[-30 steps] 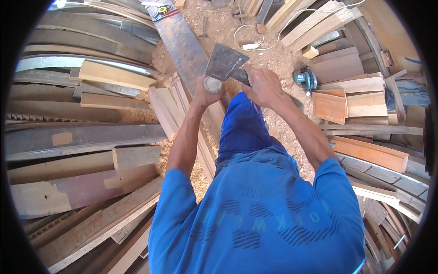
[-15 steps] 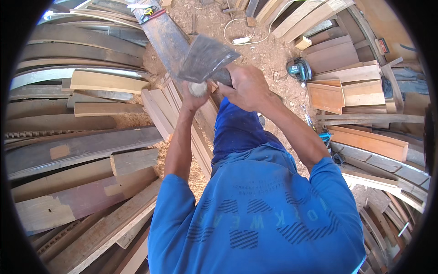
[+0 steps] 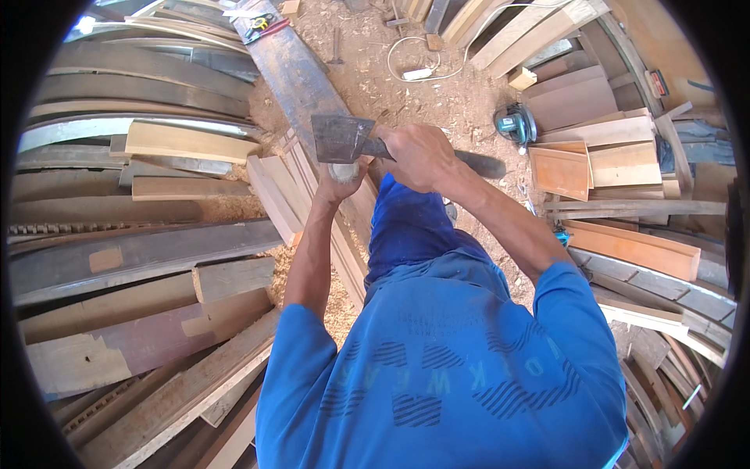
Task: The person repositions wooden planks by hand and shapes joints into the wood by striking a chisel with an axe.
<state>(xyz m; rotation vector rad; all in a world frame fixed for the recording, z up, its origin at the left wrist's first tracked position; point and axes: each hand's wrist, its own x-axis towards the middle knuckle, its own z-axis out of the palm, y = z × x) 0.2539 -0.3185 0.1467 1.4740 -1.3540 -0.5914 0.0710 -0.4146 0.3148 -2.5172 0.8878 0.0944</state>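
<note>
Head view shows the right grip [image 3: 422, 156] clamped on the axe [image 3: 341, 139], left grip [image 3: 334, 191] around the peg [image 3: 344, 171]; hammering seems in hand, and the next blow calls for steadiness.

floor [image 3: 355, 82]: brown, shavings [image 3: 230, 206] | left: stacked planks [image 3: 148, 74] | right: piled boards [image 3: 574, 102]

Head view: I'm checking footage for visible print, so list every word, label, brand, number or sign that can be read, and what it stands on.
Blue short-sleeved cloth shirt: large pale letters, left unquoted here; the smaller print is too faint to read.
Rounded teal-and-black power tool: pale marking, too small to read.
Dark metal axe head: no lettering that I can make out.
</note>
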